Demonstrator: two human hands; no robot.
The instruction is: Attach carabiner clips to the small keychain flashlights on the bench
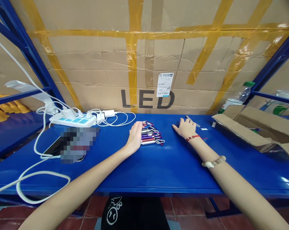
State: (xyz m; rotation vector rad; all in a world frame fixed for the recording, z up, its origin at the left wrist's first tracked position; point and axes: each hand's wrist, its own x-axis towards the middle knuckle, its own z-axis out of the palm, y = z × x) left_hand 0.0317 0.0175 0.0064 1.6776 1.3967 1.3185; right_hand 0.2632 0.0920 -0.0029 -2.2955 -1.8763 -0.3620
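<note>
Metal tubes point(148, 136), lined against left grip point(135, 137)

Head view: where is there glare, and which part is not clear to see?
Head view: glare whitens the blue table near its right front corner and streaks the yellow tape; head view: the dark device is mostly pixelated; head view: metallic tubes at the left hand show small glints.

A blue table point(170, 175) bears a power strip point(74, 121) at far left, a dark device point(55, 143) nearer. Metallic tubes point(148, 136) lie mid-table. An open carton point(242, 132) sits right.
</note>
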